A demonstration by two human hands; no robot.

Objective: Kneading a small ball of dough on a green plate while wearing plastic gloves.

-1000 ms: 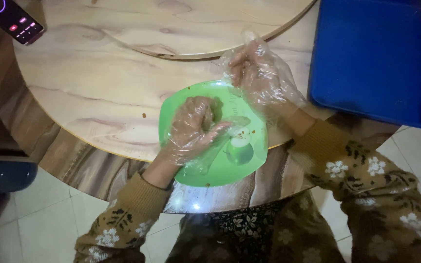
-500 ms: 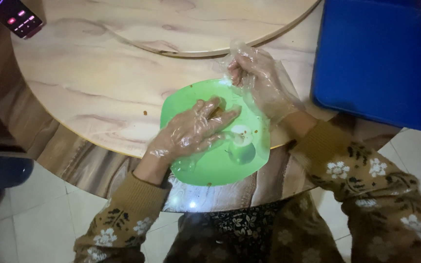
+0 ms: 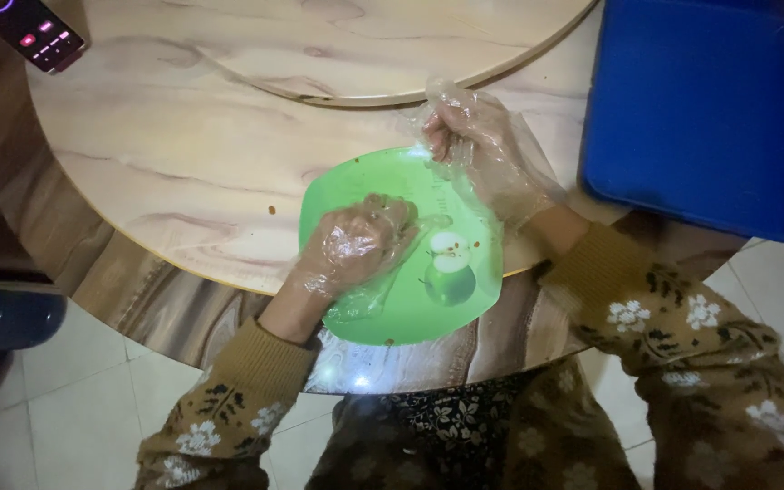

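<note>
Left hand (image 3: 356, 243), in a clear plastic glove, is curled into a fist pressing down on the green plate (image 3: 465, 308); can't tell if anything's inside the fist. Right hand (image 3: 475, 150), also gloved, pinches the plate's far rim, fingers closed on it. Plate sits at the near edge of the round wooden desk (image 3: 183, 172), slightly overhanging. Apple picture printed on the plate. Blue tray (image 3: 710, 109) just right, dark remote (image 3: 34, 27) far left corner.
</note>
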